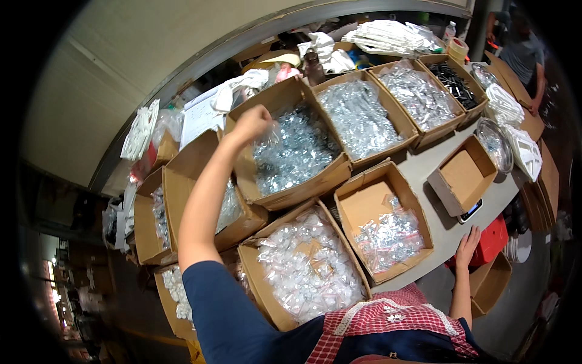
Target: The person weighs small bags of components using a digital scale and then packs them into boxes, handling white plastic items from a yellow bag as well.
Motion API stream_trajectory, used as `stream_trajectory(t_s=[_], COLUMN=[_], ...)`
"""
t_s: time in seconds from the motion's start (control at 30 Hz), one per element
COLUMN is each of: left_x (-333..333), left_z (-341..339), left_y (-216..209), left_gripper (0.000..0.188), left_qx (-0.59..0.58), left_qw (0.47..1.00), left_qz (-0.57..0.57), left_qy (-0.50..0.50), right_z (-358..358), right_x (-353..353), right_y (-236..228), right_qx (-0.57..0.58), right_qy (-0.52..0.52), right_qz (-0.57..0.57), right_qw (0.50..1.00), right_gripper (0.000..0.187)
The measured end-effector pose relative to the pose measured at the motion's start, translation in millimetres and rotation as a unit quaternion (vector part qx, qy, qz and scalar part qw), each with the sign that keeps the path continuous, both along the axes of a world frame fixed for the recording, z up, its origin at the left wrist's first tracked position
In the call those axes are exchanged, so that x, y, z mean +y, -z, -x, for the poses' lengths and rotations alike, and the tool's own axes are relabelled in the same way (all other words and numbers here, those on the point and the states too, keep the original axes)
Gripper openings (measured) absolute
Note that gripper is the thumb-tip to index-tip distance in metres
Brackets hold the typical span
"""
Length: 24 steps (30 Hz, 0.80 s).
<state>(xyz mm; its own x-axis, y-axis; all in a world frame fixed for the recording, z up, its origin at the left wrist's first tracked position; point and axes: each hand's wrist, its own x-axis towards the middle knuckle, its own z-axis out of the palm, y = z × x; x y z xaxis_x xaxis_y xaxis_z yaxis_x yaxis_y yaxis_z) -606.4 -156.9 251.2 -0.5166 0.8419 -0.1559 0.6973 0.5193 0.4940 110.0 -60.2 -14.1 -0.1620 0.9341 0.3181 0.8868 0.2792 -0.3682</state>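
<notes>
My left hand (253, 124) is raised over the upper-left part of a large cardboard box (297, 193) of small see-through bags holding shiny metal parts. Its fingers are closed, with a see-through plastic bag (271, 134) at their tips. At the table's right front edge lies my right hand (467, 247), flat with the fingers apart and holding nothing. Just beyond it, a small cardboard box (445, 188) stands on a scale (470, 212) that partly shows. Between my arms are a box of bagged white and metal parts (310, 267) and a box with fewer zip bags (388, 242).
Along the back stand boxes of bagged metal parts (357, 112) and black parts (451, 85). More boxes (182, 176) crowd the left. A red bin (491, 241) sits beside my right hand. Tape rolls (458, 50) and a bottle (449, 31) are at the back; another person (521, 54) stands far right.
</notes>
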Motion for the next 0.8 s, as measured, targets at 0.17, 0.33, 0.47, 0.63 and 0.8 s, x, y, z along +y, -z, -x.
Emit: stream_trajectory(t_s=[0.17,0.33,0.47,0.63,0.8], left_x=[32.9,19.9,7.8,35.7,118.6], left_z=[13.8,20.8,-14.9,-155.2,-318.6], left_y=[90.1,60.2,18.8,-29.9,-25.5], left_gripper=[0.026,0.024,0.018,0.012,0.015], left_qx=[0.227,0.195,-0.144,-0.486,-0.508], left_qw=[0.943,0.971,0.972,0.835,0.838], left_qz=[0.202,0.133,-0.184,-0.260,-0.197], left_qy=[0.137,0.024,-0.002,0.002,0.018], right_z=[6.9,16.5,21.8,15.9,6.8], right_x=[-2.1,-8.3,-8.8,-3.1,60.9], right_y=[-1.1,-1.9,-1.6,-11.1,-67.6], right_qx=[0.015,0.059,0.094,0.005,-0.025], right_qy=[-0.003,-0.005,0.012,0.012,-0.082], right_qz=[-0.014,-0.029,-0.050,-0.048,0.008], right_qw=[1.000,0.998,0.994,0.999,0.996], right_gripper=[0.045,0.044,0.046,0.051,0.030])
